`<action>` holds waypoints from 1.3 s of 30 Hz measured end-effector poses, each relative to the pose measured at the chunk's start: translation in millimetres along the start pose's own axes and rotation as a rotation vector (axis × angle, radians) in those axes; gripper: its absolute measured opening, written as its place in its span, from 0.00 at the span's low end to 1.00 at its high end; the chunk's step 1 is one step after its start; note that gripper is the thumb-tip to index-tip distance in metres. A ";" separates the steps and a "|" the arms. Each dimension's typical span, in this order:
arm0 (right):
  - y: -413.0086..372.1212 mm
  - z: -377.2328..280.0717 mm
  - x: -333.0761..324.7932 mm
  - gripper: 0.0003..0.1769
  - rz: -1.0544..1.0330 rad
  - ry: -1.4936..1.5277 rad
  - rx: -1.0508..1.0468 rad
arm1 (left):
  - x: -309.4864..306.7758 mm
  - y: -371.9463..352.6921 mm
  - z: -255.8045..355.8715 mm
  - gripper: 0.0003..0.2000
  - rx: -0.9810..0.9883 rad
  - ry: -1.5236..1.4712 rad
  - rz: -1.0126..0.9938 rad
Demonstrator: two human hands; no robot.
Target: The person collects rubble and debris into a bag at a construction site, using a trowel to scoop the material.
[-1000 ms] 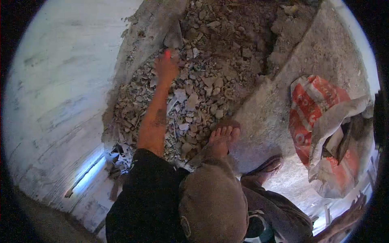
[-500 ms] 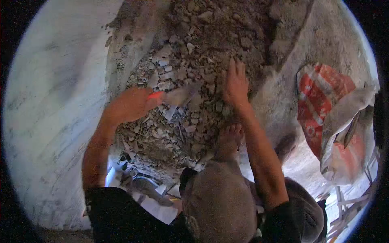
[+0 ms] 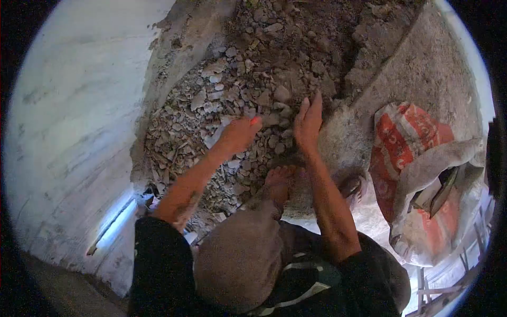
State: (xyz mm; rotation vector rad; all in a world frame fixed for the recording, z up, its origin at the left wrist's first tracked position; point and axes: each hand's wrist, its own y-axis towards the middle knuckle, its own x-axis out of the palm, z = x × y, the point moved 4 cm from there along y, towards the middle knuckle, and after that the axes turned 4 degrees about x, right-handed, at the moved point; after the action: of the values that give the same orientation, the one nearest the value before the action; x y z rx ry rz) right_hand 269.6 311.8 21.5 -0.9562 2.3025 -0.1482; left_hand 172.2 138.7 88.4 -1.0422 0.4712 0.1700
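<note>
My left hand (image 3: pixel 238 135) is closed around the orange handle (image 3: pixel 255 121) of a trowel, over the heap of rubble. The trowel's blade is hard to make out among the grey stones. To the right, my right hand (image 3: pixel 309 122) is held edge-down at the rubble, its fingers stretched and nothing visible in it. Loose grey stones and broken chips (image 3: pixel 185 127) lie thick around both hands. My bare foot (image 3: pixel 279 182) rests at the near edge of the heap.
A red and white woven sack (image 3: pixel 406 137) with its mouth open stands at the right, some flat pieces inside. A pale wall (image 3: pixel 79 105) runs along the left. Thin wooden bars (image 3: pixel 443 290) show at the lower right. Darker soil (image 3: pixel 296 42) lies at the far end.
My left hand has moved right with the trowel, closer to my right hand. My right hand has turned onto its edge and shifted slightly. The view has shifted too.
</note>
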 end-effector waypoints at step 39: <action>216.8 -20.3 36.6 0.27 -0.248 -0.670 -0.337 | -161.7 143.5 3.8 0.22 -0.018 0.404 0.153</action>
State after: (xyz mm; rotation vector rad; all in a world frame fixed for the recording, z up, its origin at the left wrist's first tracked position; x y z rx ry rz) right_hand 107.9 442.8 -52.4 -1.2302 1.6111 0.4139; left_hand -21.0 227.8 49.8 -1.0605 0.9180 0.0979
